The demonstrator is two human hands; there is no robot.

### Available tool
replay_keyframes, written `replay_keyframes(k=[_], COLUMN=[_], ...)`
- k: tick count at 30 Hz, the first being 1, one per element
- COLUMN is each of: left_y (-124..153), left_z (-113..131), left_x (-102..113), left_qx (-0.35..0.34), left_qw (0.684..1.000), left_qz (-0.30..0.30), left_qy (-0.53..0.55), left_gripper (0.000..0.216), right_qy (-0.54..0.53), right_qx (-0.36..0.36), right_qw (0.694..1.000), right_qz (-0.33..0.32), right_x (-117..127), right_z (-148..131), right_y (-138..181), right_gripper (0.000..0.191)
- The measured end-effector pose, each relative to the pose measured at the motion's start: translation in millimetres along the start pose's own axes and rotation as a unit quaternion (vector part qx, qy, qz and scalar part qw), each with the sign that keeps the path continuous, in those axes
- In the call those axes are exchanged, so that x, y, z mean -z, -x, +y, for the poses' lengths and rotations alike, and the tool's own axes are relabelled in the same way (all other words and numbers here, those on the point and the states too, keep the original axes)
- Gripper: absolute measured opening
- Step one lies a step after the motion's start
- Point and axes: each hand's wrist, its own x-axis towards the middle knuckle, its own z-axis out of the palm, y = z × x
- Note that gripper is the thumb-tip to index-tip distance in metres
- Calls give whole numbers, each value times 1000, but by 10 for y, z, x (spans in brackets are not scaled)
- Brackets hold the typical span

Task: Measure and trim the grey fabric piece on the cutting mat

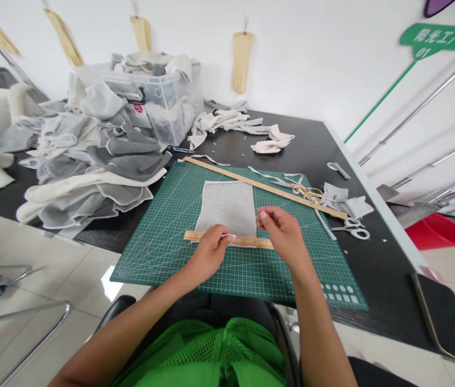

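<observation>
A piece of light grey knit fabric (228, 207) lies flat on a green cutting mat (150, 258). Across its near edge rests a short wooden ruler (192, 235). Above that ruler, my left hand (209, 250) is closed in a pinch on a small, thin pinkish-white piece (229, 236), too small to name. My right hand (283, 231) hovers over the ruler's right end, beside the fabric's right edge. Its fingers are curled with thumb and forefinger together; whatever is between them cannot be made out. A long wooden ruler (265, 187) lies diagonally beyond the fabric.
Gold-handled scissors (308, 192), white-handled scissors (354, 230) and fabric scraps (336, 196) lie at the right. Piled grey and white fabric (102, 183) and a full clear bin (166, 102) stand at the left. A phone-like black slab (449, 317) sits at the right edge.
</observation>
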Motion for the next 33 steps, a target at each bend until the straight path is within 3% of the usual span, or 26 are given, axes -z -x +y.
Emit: replay_keyframes(k=[5,10,16,20,24,26,29,31,33], left_y=[-2,-10,-6,9,20,24,30,34,39], left_z=[-55,-92,-49,-66,-83,-66,-32,-21,-20], left_x=[-15,-33,-37,-49,-61,-61,-59,-60,-62], left_qx=[-14,-19,-13,-1,-64,-86,-99,-106,-114], left_qw=[1000,1000,1000,1000,998,996,993,991,988], left_qz=[6,7,13,19,-1,-20,-30,-33,-38], left_qy=[5,9,-2,22,1,-22,-58,-78,-94], left_gripper=[13,13,6,19,22,20,22,25,28], right_qy=[20,3,-94,-84,-118,-227,-384,-430,-418], right_qx=[2,2,-48,-59,-39,-82,-168,-204,-214], right_qw=[985,983,966,974,986,967,907,879,882], right_qz=[-170,-183,-235,-203,-114,-79,-46,-43,-48], right_x=[-285,-483,-428,-260,-30,29,10,-40,-84], right_z=[-35,65,193,220,219,200,149,117,97], right_y=[86,105,35,-11,-65,-86,-106,-108,-99], right_gripper=[19,9,16,21,18,18,22,28,31])
